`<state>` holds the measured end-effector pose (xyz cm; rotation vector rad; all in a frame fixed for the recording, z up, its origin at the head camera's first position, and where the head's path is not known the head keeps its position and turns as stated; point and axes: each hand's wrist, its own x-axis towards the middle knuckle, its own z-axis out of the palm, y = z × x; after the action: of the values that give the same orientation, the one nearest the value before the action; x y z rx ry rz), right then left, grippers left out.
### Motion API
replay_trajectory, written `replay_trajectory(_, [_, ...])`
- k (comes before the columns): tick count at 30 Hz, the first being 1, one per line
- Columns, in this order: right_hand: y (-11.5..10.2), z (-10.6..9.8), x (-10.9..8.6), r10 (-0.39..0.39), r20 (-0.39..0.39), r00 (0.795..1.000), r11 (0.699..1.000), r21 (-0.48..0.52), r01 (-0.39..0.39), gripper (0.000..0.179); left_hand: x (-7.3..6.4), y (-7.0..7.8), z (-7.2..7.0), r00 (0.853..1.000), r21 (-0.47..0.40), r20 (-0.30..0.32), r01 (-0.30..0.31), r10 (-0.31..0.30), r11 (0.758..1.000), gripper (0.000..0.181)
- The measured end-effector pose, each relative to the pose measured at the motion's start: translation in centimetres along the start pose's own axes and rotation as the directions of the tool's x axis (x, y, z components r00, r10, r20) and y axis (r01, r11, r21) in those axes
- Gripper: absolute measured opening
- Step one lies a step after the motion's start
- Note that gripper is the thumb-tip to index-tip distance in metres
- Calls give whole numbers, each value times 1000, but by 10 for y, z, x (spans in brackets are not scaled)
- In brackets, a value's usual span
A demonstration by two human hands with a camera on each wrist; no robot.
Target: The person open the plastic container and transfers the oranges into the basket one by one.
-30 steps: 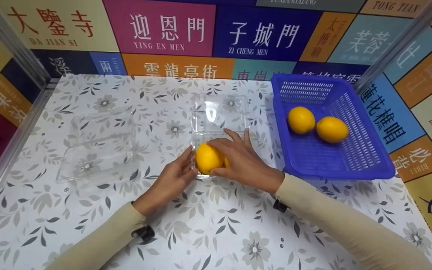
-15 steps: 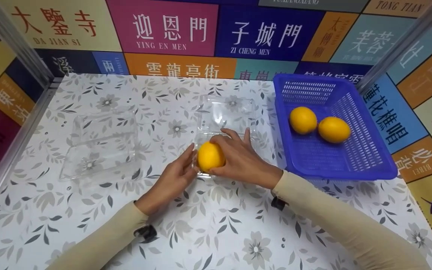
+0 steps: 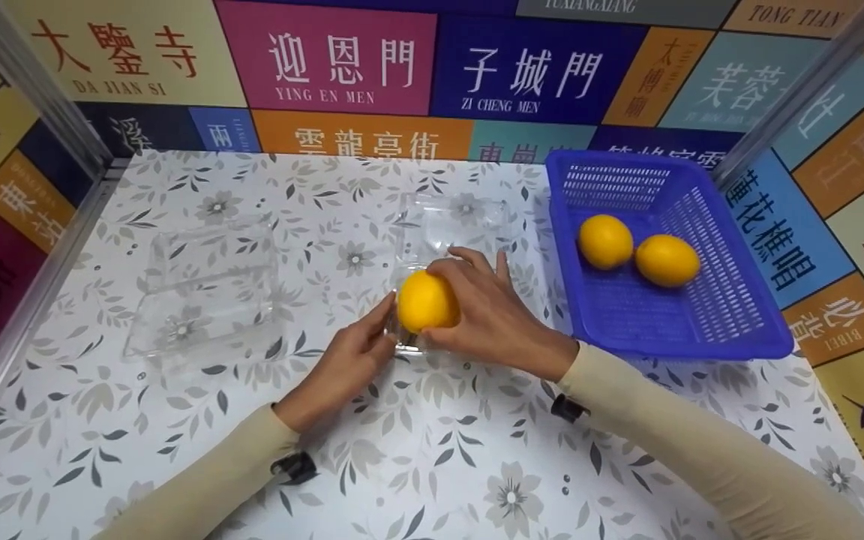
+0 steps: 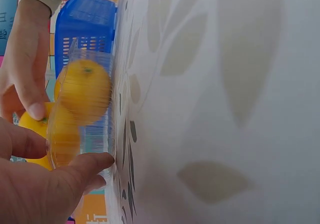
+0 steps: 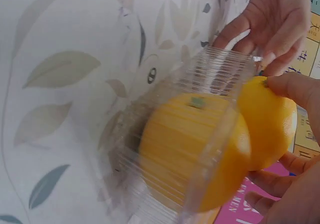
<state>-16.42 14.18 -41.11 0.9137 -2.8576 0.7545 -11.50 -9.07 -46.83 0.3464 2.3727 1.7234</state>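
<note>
My right hand (image 3: 488,315) grips an orange (image 3: 424,301) between thumb and fingers, at the rim of a clear plastic clamshell box (image 3: 411,347). A second orange (image 5: 192,154) sits inside that box, seen through its ribbed wall in the right wrist view and hidden under my right hand in the head view. My left hand (image 3: 353,356) holds the box at its near left corner, one finger at the rim and the thumb low on the wall in the left wrist view. The box's lid (image 3: 469,225) is folded back, lying flat on the far side.
To the right stands a blue-purple plastic basket (image 3: 683,349) with two more oranges (image 3: 604,241) in it. Another clear clamshell box (image 3: 207,322) lies unfolded on the left. A flowered cloth (image 3: 372,465) covers the table, and printed panels (image 3: 327,64) wall it in.
My right hand has raised the orange slightly and moved it a little away and to the right. The left hand keeps its hold on the box corner.
</note>
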Motion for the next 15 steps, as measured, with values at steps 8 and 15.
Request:
replay_trajectory(8, [0, -17, -6, -58, -72, 996, 998, -9, 57, 72, 0, 0, 1, 1000, 8, -20, 6, -5, 1000, 67])
replay_trajectory(15, [2, -28, -11, -45, -68, 997, 999, 3, 46, 74, -1, 1, 4, 999, 0, -16, 28, -28, 1000, 67])
